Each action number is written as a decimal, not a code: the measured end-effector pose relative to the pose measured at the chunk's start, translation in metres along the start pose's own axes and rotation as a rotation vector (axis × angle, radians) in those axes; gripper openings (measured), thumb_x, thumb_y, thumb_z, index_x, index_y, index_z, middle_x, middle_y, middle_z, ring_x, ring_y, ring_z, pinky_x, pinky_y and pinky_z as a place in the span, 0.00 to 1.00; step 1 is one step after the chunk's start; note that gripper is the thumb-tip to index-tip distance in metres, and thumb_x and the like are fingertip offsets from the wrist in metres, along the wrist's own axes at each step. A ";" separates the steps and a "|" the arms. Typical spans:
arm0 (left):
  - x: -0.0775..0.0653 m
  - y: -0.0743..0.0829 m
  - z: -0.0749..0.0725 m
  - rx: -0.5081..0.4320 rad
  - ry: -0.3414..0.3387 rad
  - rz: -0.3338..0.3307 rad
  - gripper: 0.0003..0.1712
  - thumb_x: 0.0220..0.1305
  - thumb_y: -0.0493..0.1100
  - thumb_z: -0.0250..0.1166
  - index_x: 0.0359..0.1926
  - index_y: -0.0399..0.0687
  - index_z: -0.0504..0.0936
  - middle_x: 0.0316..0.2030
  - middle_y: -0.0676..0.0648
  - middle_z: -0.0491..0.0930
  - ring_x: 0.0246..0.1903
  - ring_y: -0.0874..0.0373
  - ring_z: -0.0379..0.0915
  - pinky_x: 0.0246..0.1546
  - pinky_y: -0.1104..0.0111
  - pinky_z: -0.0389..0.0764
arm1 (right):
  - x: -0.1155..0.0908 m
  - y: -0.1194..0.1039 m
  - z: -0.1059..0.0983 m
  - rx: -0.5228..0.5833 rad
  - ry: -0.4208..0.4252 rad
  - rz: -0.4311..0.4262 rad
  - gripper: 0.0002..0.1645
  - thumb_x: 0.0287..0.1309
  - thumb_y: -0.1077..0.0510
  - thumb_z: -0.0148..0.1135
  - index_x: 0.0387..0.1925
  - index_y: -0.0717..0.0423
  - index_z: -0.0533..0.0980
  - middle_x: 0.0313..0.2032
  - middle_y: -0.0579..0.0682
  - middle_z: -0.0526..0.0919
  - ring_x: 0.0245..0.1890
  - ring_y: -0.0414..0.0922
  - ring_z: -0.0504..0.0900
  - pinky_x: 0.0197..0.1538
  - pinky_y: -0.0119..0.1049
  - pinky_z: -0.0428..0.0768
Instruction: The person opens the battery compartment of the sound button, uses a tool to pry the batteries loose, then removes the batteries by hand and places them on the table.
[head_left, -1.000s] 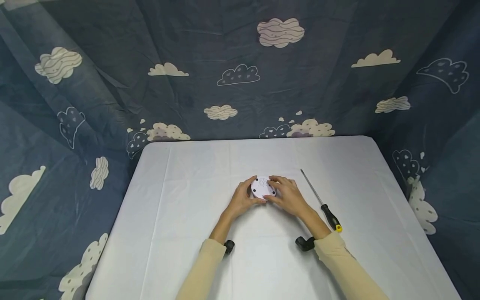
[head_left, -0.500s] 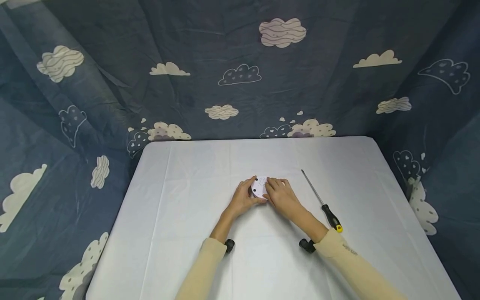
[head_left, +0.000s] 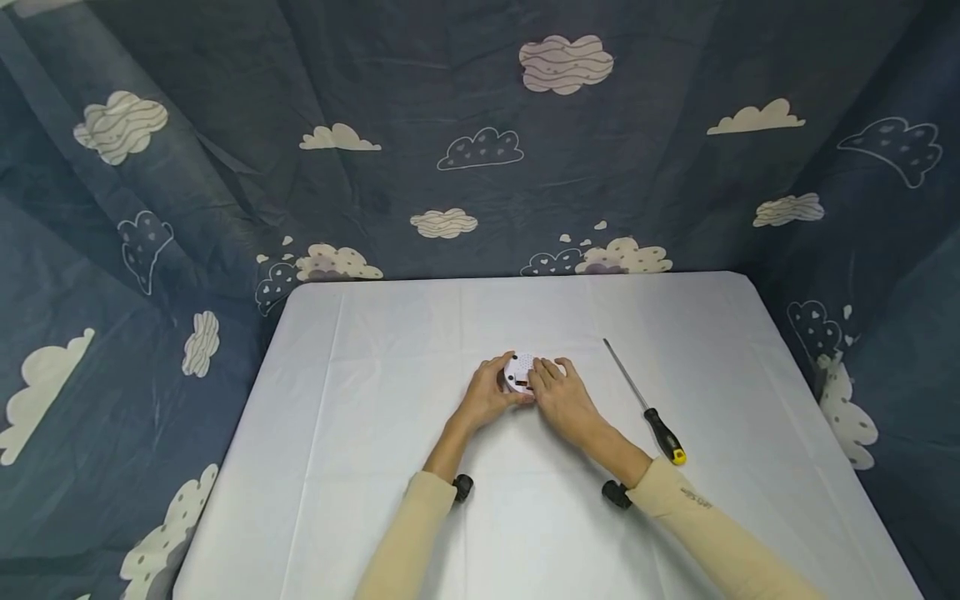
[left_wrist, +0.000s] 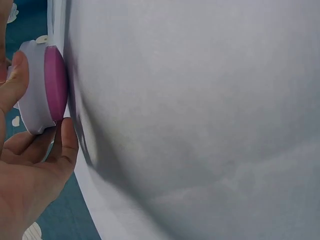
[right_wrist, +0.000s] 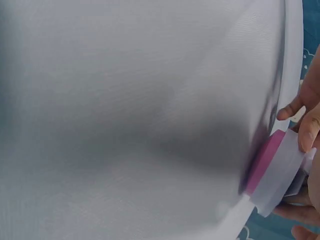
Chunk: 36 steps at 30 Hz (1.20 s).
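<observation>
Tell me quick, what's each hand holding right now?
Left hand: holding the round pink-and-white device.
Right hand: over the device; can't tell whether it grips anything.

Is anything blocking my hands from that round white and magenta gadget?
Nothing visible is. Your left hand grips the round white and magenta device by its left edge, your right hand covers its right side, and the screwdriver with a black and yellow handle lies clear, farther right.

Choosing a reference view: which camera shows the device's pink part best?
The left wrist view: the pink part appears broadest there, nearly unobstructed. The right wrist view shows a narrower, slanted band; the head view, facing the device from its white side, shows none.
</observation>
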<state>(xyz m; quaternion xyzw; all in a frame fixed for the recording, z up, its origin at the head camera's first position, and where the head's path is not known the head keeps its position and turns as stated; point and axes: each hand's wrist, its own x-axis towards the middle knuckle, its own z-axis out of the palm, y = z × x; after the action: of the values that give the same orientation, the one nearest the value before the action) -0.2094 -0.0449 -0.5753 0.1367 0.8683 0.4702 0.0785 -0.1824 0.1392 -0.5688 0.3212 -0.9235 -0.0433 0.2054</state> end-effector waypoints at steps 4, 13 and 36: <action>-0.001 -0.001 0.000 -0.020 0.005 -0.015 0.54 0.53 0.47 0.82 0.75 0.33 0.65 0.71 0.34 0.72 0.71 0.38 0.68 0.76 0.50 0.69 | -0.001 0.001 0.001 0.015 0.035 -0.002 0.19 0.60 0.62 0.70 0.52 0.64 0.80 0.56 0.61 0.86 0.57 0.55 0.86 0.65 0.54 0.79; -0.002 -0.003 0.000 -0.016 0.010 -0.005 0.55 0.52 0.47 0.82 0.74 0.31 0.65 0.71 0.32 0.71 0.71 0.37 0.67 0.76 0.50 0.69 | -0.009 -0.003 0.004 0.179 0.076 0.086 0.19 0.64 0.61 0.68 0.55 0.63 0.81 0.61 0.60 0.84 0.62 0.57 0.82 0.67 0.58 0.75; -0.003 -0.006 0.001 -0.029 0.013 0.005 0.54 0.53 0.46 0.82 0.75 0.32 0.65 0.71 0.32 0.71 0.72 0.37 0.66 0.77 0.50 0.68 | -0.019 0.015 0.019 1.103 -0.010 0.584 0.18 0.59 0.56 0.76 0.50 0.55 0.84 0.76 0.63 0.65 0.77 0.68 0.58 0.74 0.75 0.59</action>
<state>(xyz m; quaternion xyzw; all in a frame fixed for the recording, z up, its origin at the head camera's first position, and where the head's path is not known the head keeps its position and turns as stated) -0.2072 -0.0483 -0.5804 0.1346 0.8616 0.4839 0.0738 -0.1849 0.1614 -0.5895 0.1140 -0.8606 0.4963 0.0085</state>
